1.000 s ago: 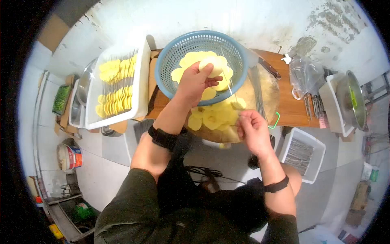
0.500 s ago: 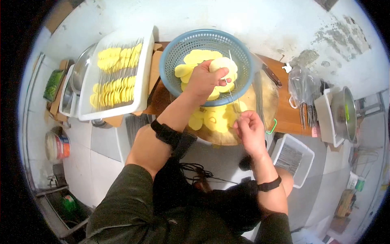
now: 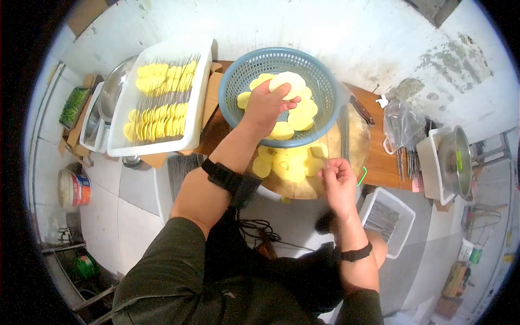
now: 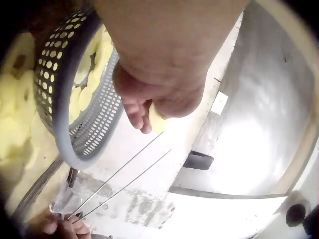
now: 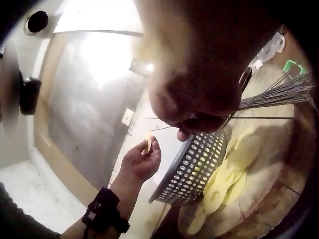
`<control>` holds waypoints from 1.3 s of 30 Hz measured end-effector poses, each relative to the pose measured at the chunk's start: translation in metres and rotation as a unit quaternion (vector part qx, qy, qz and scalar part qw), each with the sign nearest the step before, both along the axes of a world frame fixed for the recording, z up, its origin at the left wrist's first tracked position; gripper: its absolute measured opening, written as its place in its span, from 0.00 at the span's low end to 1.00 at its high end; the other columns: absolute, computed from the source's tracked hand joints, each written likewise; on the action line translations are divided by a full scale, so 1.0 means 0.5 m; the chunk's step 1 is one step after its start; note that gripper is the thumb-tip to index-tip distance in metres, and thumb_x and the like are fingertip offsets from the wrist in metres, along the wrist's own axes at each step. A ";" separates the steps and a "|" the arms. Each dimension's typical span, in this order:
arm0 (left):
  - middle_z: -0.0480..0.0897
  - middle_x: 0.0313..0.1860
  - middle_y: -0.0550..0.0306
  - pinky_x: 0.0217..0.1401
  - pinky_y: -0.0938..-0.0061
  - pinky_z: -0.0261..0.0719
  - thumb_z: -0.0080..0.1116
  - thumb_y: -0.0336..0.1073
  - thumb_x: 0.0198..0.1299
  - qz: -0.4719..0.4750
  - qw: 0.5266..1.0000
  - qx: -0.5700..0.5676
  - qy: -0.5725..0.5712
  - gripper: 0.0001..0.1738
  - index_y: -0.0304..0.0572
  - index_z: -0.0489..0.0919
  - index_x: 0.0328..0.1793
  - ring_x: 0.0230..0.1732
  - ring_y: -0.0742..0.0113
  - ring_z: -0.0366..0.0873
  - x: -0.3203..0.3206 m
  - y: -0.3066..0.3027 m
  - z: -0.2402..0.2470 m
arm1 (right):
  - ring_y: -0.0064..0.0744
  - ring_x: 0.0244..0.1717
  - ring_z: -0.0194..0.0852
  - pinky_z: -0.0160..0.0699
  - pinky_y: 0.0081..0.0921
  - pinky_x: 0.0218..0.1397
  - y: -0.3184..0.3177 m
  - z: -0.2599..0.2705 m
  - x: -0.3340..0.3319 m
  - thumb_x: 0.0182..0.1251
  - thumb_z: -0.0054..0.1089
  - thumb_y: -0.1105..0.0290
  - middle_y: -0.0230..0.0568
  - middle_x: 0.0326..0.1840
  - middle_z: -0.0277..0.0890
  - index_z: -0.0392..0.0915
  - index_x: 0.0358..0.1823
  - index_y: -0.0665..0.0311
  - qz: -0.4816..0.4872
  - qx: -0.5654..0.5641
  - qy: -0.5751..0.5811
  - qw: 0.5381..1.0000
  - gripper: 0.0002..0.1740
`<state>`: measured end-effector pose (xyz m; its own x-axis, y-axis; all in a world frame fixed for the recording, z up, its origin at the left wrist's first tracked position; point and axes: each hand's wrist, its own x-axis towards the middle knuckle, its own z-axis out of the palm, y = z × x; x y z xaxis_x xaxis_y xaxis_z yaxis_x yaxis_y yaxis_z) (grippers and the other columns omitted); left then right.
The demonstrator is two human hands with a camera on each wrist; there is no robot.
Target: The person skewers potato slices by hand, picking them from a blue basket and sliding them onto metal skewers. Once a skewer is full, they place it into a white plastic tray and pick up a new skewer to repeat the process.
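My left hand (image 3: 264,111) pinches a round, pale yellow potato slice (image 3: 288,85) between thumb and fingers, above the blue perforated basket (image 3: 221,100). More potato slices (image 3: 303,116) lie inside that basket. Lower and to the right, my right hand (image 3: 339,184) holds two thin metal skewers (image 4: 118,174) by their near ends. They point up towards the left hand, and in the left wrist view one tip reaches close to the slice's edge. Under the basket's front, loose slices (image 3: 287,165) are spread on a round wooden chopping board (image 3: 357,143).
At left stands a white tray (image 3: 201,92) of skewered slices in rows. A bundle of skewers (image 3: 345,135) and a knife (image 3: 362,111) lie right of the basket. Further right are a plastic bag (image 3: 403,124), a metal bowl (image 3: 457,168) and, lower, a white bin (image 3: 403,238) of skewers.
The right hand has drawn slightly down and right, and the skewers with it, away from the slice. The left hand keeps the slice over the basket. The head view has shifted a little.
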<state>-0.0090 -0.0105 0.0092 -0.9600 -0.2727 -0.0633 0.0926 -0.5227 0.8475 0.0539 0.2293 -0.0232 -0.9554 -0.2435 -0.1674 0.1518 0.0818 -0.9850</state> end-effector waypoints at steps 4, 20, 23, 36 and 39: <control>0.81 0.47 0.53 0.40 0.78 0.80 0.55 0.35 0.65 0.015 1.000 -0.010 0.000 0.15 0.34 0.74 0.55 0.40 0.67 0.81 -0.004 -0.007 -0.002 | 0.17 0.27 0.71 0.70 0.16 0.30 0.002 -0.015 -0.001 0.71 0.52 0.72 0.31 0.28 0.76 0.72 0.43 0.68 0.006 0.031 0.048 0.998 0.06; 0.81 0.38 0.57 0.37 0.78 0.76 0.55 0.33 0.63 0.052 0.998 -0.037 -0.008 0.11 0.34 0.77 0.47 0.32 0.72 0.77 -0.002 0.009 0.005 | 0.21 0.32 0.76 0.76 0.19 0.39 -0.003 -0.004 0.016 0.71 0.52 0.75 0.34 0.31 0.75 0.72 0.41 0.70 0.034 0.037 0.048 0.998 0.05; 0.81 0.37 0.56 0.35 0.78 0.76 0.54 0.33 0.63 0.056 0.996 -0.072 -0.007 0.11 0.33 0.77 0.47 0.32 0.73 0.77 -0.007 0.012 -0.003 | 0.21 0.32 0.76 0.76 0.19 0.38 -0.006 0.002 0.020 0.71 0.52 0.74 0.34 0.31 0.76 0.72 0.41 0.71 0.033 0.057 0.047 0.997 0.05; 0.82 0.41 0.53 0.32 0.79 0.77 0.57 0.31 0.60 0.033 0.996 -0.083 -0.020 0.15 0.32 0.75 0.52 0.32 0.71 0.80 0.005 0.047 0.002 | 0.16 0.29 0.70 0.70 0.15 0.34 -0.026 0.004 0.028 0.73 0.50 0.72 0.30 0.28 0.75 0.72 0.40 0.68 0.012 0.027 0.028 0.999 0.06; 0.81 0.43 0.53 0.34 0.79 0.79 0.57 0.30 0.59 0.078 0.994 -0.073 0.003 0.18 0.32 0.73 0.55 0.35 0.71 0.80 -0.004 0.049 -0.011 | 0.16 0.29 0.70 0.70 0.15 0.34 -0.026 0.002 0.028 0.73 0.50 0.72 0.30 0.27 0.75 0.72 0.40 0.67 0.008 0.021 0.021 1.000 0.06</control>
<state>-0.0108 0.0140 0.0036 -0.9054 -0.4245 -0.0054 0.1692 -0.3725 0.9125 0.0681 0.2163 -0.0222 -0.9578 -0.2522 -0.1379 0.1091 0.1250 -0.9861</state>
